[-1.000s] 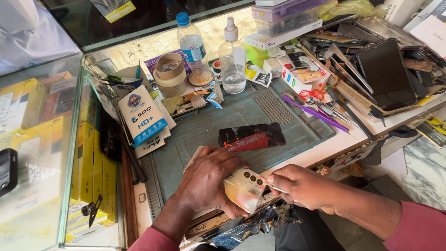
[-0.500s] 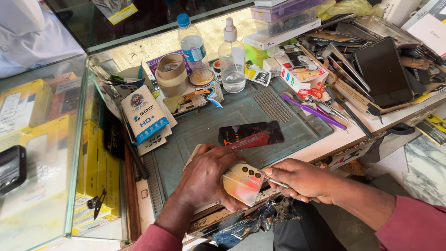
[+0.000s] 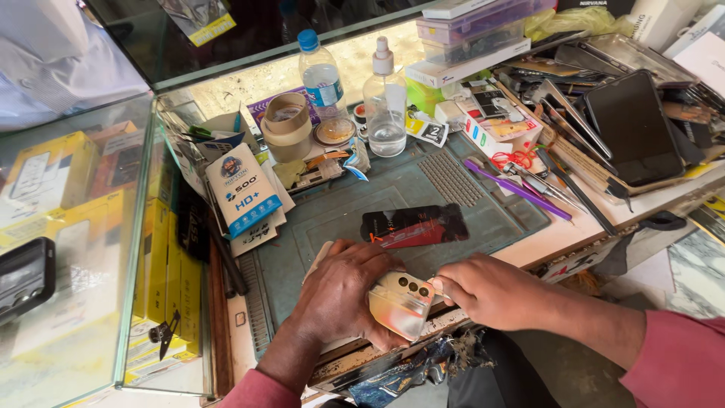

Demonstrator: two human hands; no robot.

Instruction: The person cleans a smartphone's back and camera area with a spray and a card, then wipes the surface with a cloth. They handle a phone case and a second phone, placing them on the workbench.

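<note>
My left hand point(image 3: 340, 291) pins a pale gold phone point(image 3: 399, 304), back up with camera lenses showing, at the surface's near edge.

Water bottle point(image 3: 320, 72), spray bottle point(image 3: 385, 102), perhaps tape point(image 3: 287, 125)

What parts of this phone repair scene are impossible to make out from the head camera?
- Phone: only its back shows; the left hand covers one end, so the screen side is hidden.
- Right hand: its fingertips meet the phone's edge; whether they hold a tool is too small to tell.
- Dark slab on the green mat: what it is stays unclear.
- Sleeve: cut off by the frame edge.
</note>
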